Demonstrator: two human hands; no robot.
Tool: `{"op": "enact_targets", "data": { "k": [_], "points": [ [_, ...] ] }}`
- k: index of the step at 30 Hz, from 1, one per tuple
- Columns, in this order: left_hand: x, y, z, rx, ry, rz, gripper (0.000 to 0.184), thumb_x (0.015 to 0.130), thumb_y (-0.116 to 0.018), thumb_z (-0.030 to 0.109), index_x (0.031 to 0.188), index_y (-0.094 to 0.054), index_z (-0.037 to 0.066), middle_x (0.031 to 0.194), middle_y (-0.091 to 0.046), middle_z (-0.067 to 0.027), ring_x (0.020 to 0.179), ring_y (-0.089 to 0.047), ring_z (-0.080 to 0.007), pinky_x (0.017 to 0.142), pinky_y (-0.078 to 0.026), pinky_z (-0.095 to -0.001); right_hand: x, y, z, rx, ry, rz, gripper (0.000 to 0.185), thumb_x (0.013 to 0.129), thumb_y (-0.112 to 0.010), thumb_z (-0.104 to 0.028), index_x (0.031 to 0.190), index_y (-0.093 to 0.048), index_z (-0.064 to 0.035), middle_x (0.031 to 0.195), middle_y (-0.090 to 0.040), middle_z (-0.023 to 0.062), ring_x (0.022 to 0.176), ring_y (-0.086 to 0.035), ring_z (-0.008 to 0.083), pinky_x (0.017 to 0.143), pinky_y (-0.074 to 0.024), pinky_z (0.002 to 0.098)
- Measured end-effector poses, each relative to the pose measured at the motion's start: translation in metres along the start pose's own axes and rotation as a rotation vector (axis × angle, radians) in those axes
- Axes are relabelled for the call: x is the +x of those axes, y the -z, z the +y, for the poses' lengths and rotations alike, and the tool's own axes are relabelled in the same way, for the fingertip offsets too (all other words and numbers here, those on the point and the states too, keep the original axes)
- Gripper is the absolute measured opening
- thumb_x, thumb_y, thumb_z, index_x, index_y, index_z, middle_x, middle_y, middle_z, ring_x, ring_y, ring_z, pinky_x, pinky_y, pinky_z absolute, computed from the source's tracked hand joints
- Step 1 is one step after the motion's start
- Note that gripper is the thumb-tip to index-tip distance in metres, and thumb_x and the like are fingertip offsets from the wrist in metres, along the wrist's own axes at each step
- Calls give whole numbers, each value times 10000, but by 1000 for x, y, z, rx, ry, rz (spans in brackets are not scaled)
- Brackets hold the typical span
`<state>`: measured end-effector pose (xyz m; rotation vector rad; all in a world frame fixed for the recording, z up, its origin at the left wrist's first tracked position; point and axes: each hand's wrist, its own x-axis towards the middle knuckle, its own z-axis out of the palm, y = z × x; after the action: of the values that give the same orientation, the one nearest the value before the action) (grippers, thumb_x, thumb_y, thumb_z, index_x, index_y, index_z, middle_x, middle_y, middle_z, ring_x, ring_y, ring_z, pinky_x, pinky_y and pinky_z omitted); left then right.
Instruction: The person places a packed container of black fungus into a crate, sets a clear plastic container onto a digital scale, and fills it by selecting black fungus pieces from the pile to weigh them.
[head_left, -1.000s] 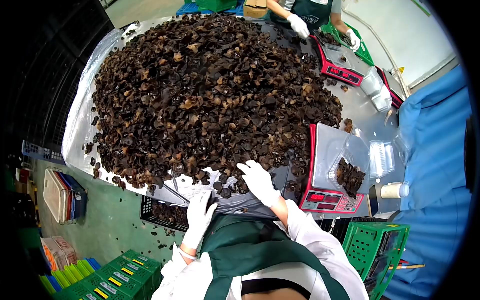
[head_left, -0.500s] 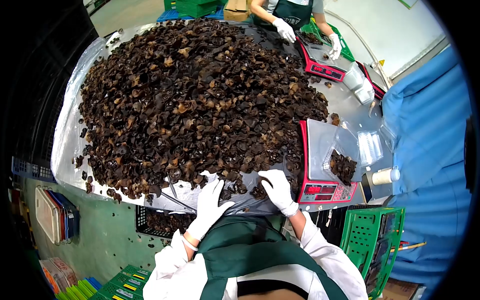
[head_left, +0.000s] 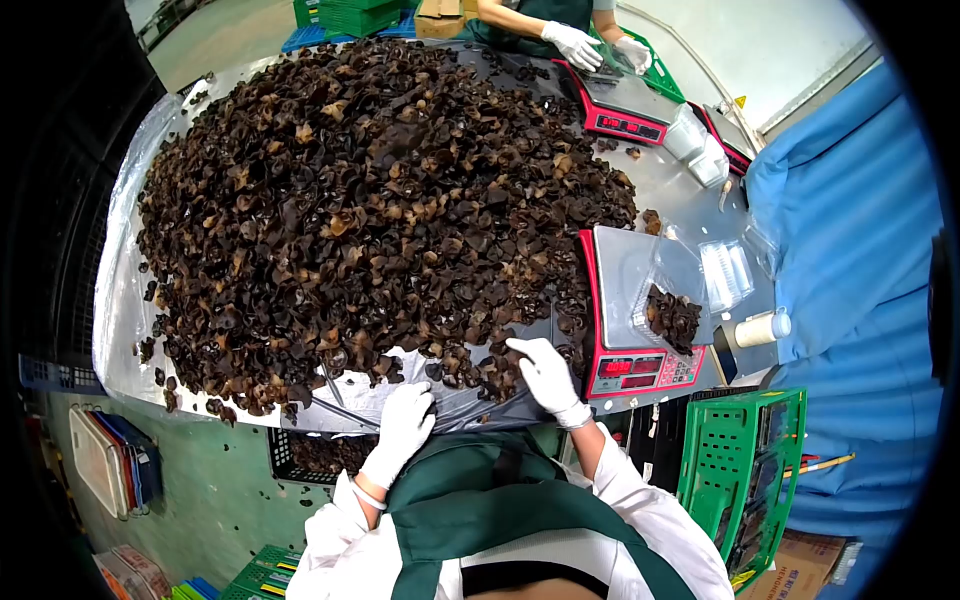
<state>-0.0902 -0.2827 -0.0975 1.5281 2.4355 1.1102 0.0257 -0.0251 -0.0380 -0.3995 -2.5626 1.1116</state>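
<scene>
A broad heap of dark brown wood ear mushrooms [head_left: 380, 210] covers most of the table. My left hand [head_left: 402, 425], in a white glove, is at the table's near edge, over the plastic sheeting. Its fingers are drawn together and curled, with nothing visible in them. My right hand [head_left: 546, 378], also gloved, lies by the near right edge of the heap, fingers stretched out and apart. Its fingertips are beside loose mushroom pieces. To its right stands a red digital scale [head_left: 650, 370]. On the scale, a clear plastic box [head_left: 655, 275] holds a clump of mushrooms [head_left: 674, 318].
Across the table, a co-worker's gloved hands [head_left: 572, 45] are over a second red scale [head_left: 625, 125]. Clear box stacks [head_left: 725, 275] and a white roll [head_left: 757, 329] lie at right. Green crates [head_left: 735, 470] stand below the right edge; a black crate [head_left: 300, 455] sits below left.
My left hand has shifted slightly down and its spread thumb and fingers have drawn together. My right hand has barely moved relative to the table. The co-worker's hands have come closer together. The view has shifted.
</scene>
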Motion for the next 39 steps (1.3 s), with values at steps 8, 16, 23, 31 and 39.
{"op": "enact_targets", "data": {
  "k": [8, 16, 23, 31, 39],
  "points": [
    [11, 0, 6, -111, 195, 178, 266, 766, -657, 65, 1031, -630, 51, 974, -628, -132, 929, -607, -306, 811, -498, -378, -25, 3, 23, 387, -422, 96, 279, 842, -669, -199, 1083, -610, -71, 948, -606, 34, 845, -583, 158, 748, -496, 287],
    [47, 2, 18, -16, 169, 56, 523, 787, -701, 239, 1281, -559, 140, 1231, -572, -115, 1062, -576, -288, 893, -481, -363, -9, -37, -20, -473, -7, -149, 1020, 615, -697, -671, 1445, -364, -180, 1499, -224, 250, 1269, -345, 493, 1019, -347, 502],
    [36, -4, 7, 98, 78, -82, 521, 765, -705, 327, 1238, -586, 145, 1086, -587, -100, 967, -585, -287, 797, -502, -370, -15, -54, 17, -302, 187, -26, 525, 806, -658, -276, 1305, -537, -171, 1327, -482, 134, 1124, -492, 337, 937, -430, 429],
    [43, -7, 13, 174, 68, -30, 652, 733, -725, 389, 1292, -519, 125, 1155, -577, -115, 968, -580, -281, 793, -500, -372, -4, -60, -16, -533, 281, -169, 516, 807, -644, -342, 1286, -540, -181, 1297, -510, 83, 1083, -520, 295, 873, -472, 399],
    [62, -18, 10, 110, 106, -43, 370, 809, -663, 289, 1148, -606, 151, 889, -564, -69, 809, -581, -257, 689, -499, -370, 6, -58, 7, -255, 260, 22, 229, 836, -641, -207, 1028, -648, -82, 1025, -628, 28, 901, -591, 156, 731, -505, 292]
  ]
}}
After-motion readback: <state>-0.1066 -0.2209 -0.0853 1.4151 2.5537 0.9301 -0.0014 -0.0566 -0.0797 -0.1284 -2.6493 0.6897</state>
